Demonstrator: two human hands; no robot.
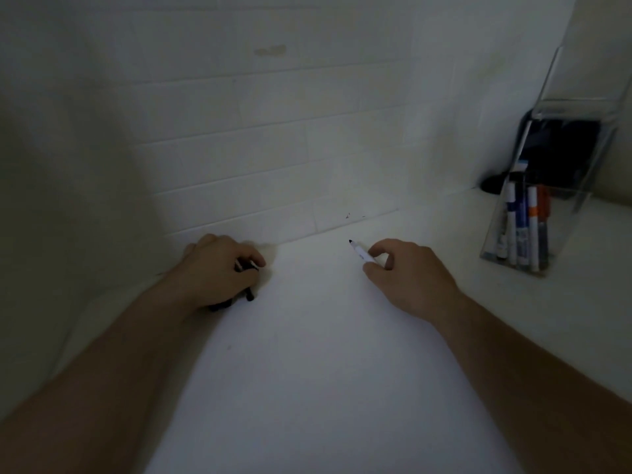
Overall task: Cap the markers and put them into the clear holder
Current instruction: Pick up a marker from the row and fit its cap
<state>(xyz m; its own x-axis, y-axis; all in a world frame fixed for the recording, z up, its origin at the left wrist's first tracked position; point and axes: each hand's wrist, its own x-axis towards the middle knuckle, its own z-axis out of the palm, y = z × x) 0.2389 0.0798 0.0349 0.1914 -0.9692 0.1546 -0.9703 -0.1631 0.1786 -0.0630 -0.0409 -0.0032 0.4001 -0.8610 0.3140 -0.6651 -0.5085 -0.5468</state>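
Capping step. Right hand point(407, 275) pinches uncapped marker point(361, 254), well left of clear holder point(561, 186). Left hand point(219, 271) curls round black caps point(249, 293), further left. Next: bring cap to tip, press on.

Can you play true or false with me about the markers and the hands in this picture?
1. The right hand holds a marker with its black tip bare. True.
2. The clear holder has no markers in it. False: several markers stand in it.
3. The left hand grips something black. True; what it is, I cannot tell for sure.
4. The holder sits beside the left hand. False: it is far off on the right side.
5. The marker in the right hand has its cap on. False: its tip shows, so it is uncapped.
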